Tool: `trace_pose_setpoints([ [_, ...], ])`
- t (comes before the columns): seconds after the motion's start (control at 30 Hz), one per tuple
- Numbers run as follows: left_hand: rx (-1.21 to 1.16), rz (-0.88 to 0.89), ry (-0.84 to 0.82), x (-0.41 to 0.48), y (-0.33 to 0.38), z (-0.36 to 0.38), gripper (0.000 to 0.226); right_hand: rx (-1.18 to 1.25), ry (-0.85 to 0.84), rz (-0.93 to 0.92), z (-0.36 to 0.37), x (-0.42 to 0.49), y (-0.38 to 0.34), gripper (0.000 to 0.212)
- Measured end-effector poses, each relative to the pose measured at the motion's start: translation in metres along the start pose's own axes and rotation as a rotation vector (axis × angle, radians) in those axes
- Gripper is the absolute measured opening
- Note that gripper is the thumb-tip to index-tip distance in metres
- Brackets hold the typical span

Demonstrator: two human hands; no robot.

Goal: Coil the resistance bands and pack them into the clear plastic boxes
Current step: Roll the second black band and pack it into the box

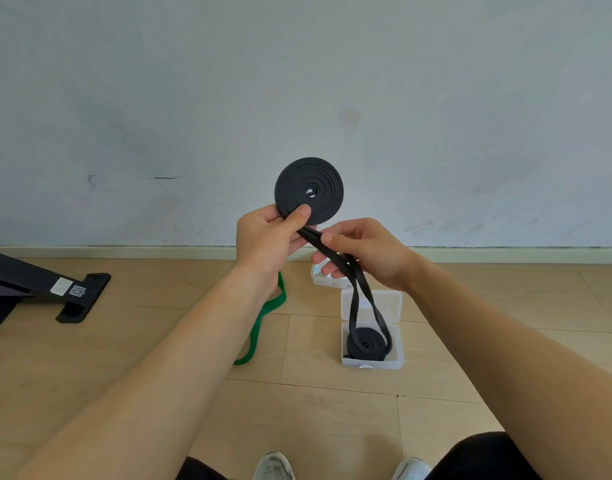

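Person standing, head view looking down at both bare arms in front of a grey wall (332,81).

Left hand (266,240) holds up a black band wound into a flat round coil (308,191). The thumb presses the coil's lower front face and the fingers are curled behind it, a firm pinch. The coil is in the air, upright, face to the camera, above both hands, with a small hole showing at its centre.

Right hand (363,251) sits just right of and below the left. It has the unwound tail (313,239) of the same band lying across the half-curled fingers with the thumb on top, a loose grip. The tail runs from the bottom of the coil through this hand, then hangs down as a loop.

The loop's low end dangles over an open clear box (373,363) on the floor (332,427); I cannot tell if it touches. The box lid is tipped up at the back. Inside lies a second black band (363,348), already coiled.

Another clear box (320,277) is just behind it, mostly hidden by the right hand.

A green band (254,336) lies uncoiled on the floor left of the boxes, partly behind the left forearm.

Black metal frame (27,277) with a QR sticker at far left. Two shoes (273,465) at the bottom edge.
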State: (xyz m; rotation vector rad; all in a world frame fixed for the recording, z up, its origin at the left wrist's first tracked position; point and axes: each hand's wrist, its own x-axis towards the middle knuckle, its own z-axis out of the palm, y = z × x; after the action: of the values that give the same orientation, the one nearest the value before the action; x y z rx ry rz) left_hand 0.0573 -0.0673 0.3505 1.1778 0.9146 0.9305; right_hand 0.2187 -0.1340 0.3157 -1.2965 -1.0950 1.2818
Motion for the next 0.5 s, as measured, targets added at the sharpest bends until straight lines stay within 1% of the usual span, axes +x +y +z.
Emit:
trace_pose_setpoints([
  [0.07,0.020,0.010,0.008,0.001,0.000,-0.001,0.014,-0.030,-0.005,-0.012,-0.002,0.000,0.002,0.025],
  [0.13,0.040,0.020,0.010,0.001,0.000,-0.001,0.014,-0.117,0.000,-0.020,-0.001,0.001,0.003,0.022],
  [0.2,0.056,0.030,0.013,0.002,0.001,-0.002,0.015,-0.288,0.038,-0.046,0.002,0.003,0.004,0.018],
  [0.27,0.064,0.042,0.015,0.002,0.004,-0.003,0.017,-0.535,0.108,-0.080,0.004,0.005,0.008,0.013],
  [0.33,0.065,0.058,0.021,0.004,0.010,-0.005,0.019,-0.731,0.192,-0.077,0.001,0.007,0.013,0.017],
  [0.4,0.058,0.079,0.033,0.006,0.016,-0.009,0.019,-0.796,0.217,-0.010,-0.006,0.008,0.020,0.020],
  [0.5,0.028,0.100,0.061,0.010,0.023,-0.018,0.017,-0.757,0.163,0.152,-0.016,0.005,0.035,0.012],
])
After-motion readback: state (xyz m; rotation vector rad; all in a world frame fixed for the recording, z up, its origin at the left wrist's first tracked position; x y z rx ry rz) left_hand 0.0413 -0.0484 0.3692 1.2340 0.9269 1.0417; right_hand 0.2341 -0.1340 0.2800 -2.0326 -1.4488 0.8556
